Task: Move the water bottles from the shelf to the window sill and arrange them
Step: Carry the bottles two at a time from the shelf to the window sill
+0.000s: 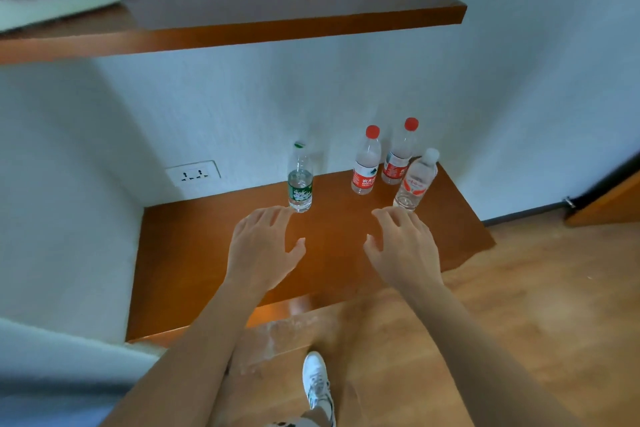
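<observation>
Here, four upright water bottles point(363, 166) near the lower shelf's point(214, 253) back right corner, left hand point(261, 246) and right hand point(403, 246) above it, fingers spread, empty.

white textured wall point(346, 87), wall socket point(193, 173), wood plank floor point(502, 305).

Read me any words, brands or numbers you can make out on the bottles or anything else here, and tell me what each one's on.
Front red-label bottle: large white characters, first looks like "农", rest blurred.
Rear red-label bottle: print too small to read.
Green-label bottle: white pattern, no legible words.
White-cap bottle: red emblem, text blurred.
Wall socket: no text visible.
</observation>
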`<act>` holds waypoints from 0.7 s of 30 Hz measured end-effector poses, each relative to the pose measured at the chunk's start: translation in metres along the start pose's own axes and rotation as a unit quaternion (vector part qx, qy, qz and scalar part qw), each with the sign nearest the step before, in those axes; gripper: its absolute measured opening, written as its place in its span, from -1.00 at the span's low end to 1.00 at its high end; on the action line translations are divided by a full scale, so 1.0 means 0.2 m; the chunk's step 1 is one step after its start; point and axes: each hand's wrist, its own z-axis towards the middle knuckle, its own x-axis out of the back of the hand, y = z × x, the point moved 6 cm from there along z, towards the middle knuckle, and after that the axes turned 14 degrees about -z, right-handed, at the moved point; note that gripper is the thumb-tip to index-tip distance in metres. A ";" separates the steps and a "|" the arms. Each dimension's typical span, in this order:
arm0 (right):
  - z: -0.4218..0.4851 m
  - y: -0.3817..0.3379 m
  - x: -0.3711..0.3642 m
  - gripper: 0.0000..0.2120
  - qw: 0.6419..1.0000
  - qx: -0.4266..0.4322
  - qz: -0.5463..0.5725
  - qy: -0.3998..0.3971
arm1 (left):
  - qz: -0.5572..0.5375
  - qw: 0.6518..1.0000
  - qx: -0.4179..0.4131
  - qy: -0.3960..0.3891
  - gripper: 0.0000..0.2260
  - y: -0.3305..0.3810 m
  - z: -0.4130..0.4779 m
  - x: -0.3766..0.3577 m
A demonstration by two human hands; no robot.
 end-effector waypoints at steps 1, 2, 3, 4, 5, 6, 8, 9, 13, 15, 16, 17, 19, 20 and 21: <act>0.08 0.00 -0.03 -0.54 1.000 -0.002 0.002 -0.005 | 0.000 1.000 0.008 -0.006 -0.48 -0.04 0.06 -0.02; 0.15 0.01 -0.06 -0.54 1.000 -0.005 0.005 -0.011 | 0.002 1.000 0.018 -0.012 -0.48 -0.08 0.12 -0.04; 0.22 0.02 -0.09 -0.55 1.000 -0.010 0.009 -0.018 | 0.001 1.000 0.028 -0.014 -0.48 -0.12 0.17 -0.07; 0.28 0.04 -0.12 -0.55 1.000 -0.014 0.012 -0.024 | -0.002 0.999 0.039 -0.015 -0.48 -0.16 0.22 -0.09; 0.34 0.05 -0.15 -0.55 0.999 -0.019 0.015 -0.029 | -0.006 0.999 0.049 -0.014 -0.47 -0.20 0.27 -0.11; 0.40 0.07 -0.18 -0.55 0.999 -0.022 0.021 -0.033 | -0.010 0.998 0.060 -0.014 -0.47 -0.23 0.32 -0.14; 0.51 0.10 -0.25 -0.55 0.997 -0.035 0.043 -0.045 | -0.011 0.996 0.080 -0.024 -0.44 -0.28 0.40 -0.20; 0.56 0.11 -0.28 -0.54 0.996 -0.046 0.055 -0.053 | -0.018 0.995 0.091 -0.033 -0.42 -0.31 0.44 -0.23; 0.71 0.18 -0.45 -0.42 0.985 -0.098 0.104 -0.093 | -0.152 0.973 0.166 -0.057 -0.28 -0.38 0.58 -0.34; 0.78 0.20 -0.53 -0.33 0.976 -0.128 0.135 -0.117 | -0.218 0.954 0.195 -0.064 -0.18 -0.40 0.64 -0.41; 0.82 0.22 -0.58 -0.28 0.971 -0.138 0.150 -0.123 | -0.237 0.948 0.202 -0.063 -0.15 -0.41 0.67 -0.43; 0.85 0.23 -0.62 -0.23 0.968 -0.144 0.162 -0.126 | -0.252 0.943 0.209 -0.060 -0.11 -0.41 0.70 -0.46; 0.92 0.24 -0.70 -0.14 0.962 -0.155 0.180 -0.131 | -0.282 0.933 0.219 -0.055 -0.05 -0.42 0.75 -0.50; 0.94 0.25 -0.73 -0.10 0.960 -0.160 0.187 -0.135 | -0.295 0.928 0.219 -0.055 -0.02 -0.42 0.78 -0.52; 0.97 0.25 -0.76 -0.07 0.957 -0.163 0.195 -0.139 | -0.312 0.922 0.222 -0.054 0.00 -0.42 0.80 -0.55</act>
